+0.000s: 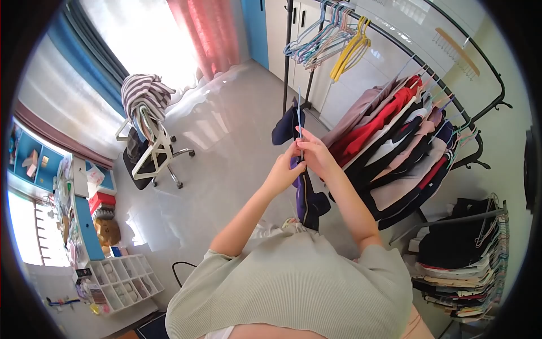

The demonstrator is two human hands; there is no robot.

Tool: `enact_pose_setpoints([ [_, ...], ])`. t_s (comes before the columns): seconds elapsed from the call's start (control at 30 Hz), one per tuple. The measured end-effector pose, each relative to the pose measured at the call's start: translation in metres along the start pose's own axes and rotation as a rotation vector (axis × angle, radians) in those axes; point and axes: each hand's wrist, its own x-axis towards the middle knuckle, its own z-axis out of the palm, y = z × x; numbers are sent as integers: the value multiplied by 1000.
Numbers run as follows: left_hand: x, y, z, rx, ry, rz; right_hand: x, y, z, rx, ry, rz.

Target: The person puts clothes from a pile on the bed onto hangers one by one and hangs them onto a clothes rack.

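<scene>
Both my hands are close together in front of my chest. A navy and purple zip-up jacket [321, 204] hangs from them, one part below my fingers and a dark sleeve-like part beyond them. A thin light blue hanger [299, 104] stands up edge-on at the jacket's neck. My left hand [285, 168] is closed, pinching at the jacket around the hanger. My right hand [314, 151] is closed too, its fingers on the hanger just above. The exact grip between the fingertips is partly hidden.
To the right stands a black clothes rack [415, 59] with bare hangers [327, 45] and hung clothes [389, 135]. Another loaded rack [463, 265] is at the lower right. An office chair [155, 164] piled with clothes and a white compartment organizer [127, 282] are on the left.
</scene>
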Motion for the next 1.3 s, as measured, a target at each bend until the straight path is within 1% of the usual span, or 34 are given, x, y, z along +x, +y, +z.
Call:
enact_pose_setpoints([
  [0.03, 4, -7, 1, 32, 23, -13, 0, 0, -1, 91, 32, 13],
  [0.07, 7, -13, 2, 65, 44, -26, 3, 3, -7, 147, 20, -21],
  [0.1, 12, -15, 4, 62, 36, -28, 4, 1, -9, 149, 28, -24],
  [0.17, 22, -18, 6, 24, 27, -33, 5, -4, -13, 318, 123, -39],
  [0.2, 26, -18, 8, 24, 16, -33, 8, -4, -17, 348, 100, -80],
  [0.27, 30, -17, 10, 237, 84, 25, 12, -5, -24, 374, 150, -127],
  [0.3, 33, -20, 10, 235, 67, 30, 14, -8, -24, 398, 195, -165],
  [0.43, 49, -34, 1, 154, 20, 18, 25, -16, -27, 430, 210, -286],
  [0.47, 54, -37, -4, 173, -27, 64, 27, -17, -26, 435, 228, -307],
  [0.5, 60, -39, -10, 192, -76, 110, 30, -17, -25, 410, 248, -323],
  [0.6, 85, -42, -27, 178, -155, 166, 42, -23, -22, 360, 303, -393],
  [0.63, 93, -41, -33, 176, -185, 180, 45, -23, -22, 345, 281, -410],
  [0.7, 109, -41, -46, 31, -335, 82, 53, -26, -20, 331, 276, -454],
  [0.73, 117, -42, -52, 30, -364, 89, 56, -29, -16, 336, 276, -482],
  [0.8, 132, -47, -62, -36, -510, 70, 61, -30, -14, 308, 275, -537],
  [0.87, 143, -55, -65, -48, -559, 99, 66, -28, -13, 248, 309, -575],
  [0.93, 150, -50, -66, -67, -602, 129, 67, -32, -8, 183, 344, -605],
  [1.0, 153, -38, -66, -71, -547, 158, 67, -40, -3, 109, 379, -613],
  [1.03, 156, -34, -64, -79, -560, 166, 67, -45, -1, 100, 389, -624],
  [1.1, 163, -26, -60, -69, -522, 265, 68, -56, 0, 20, 393, -629],
  [1.13, 165, -21, -57, -75, -530, 273, 68, -63, 1, 12, 400, -637],
  [1.2, 169, -12, -52, -107, -466, 336, 71, -75, 2, -83, 487, -618],
  [1.23, 174, -9, -50, -109, -473, 341, 74, -80, -1, -85, 492, -625],
  [1.3, 183, -4, -44, -117, -426, 413, 78, -89, -8, -171, 499, -662],
])
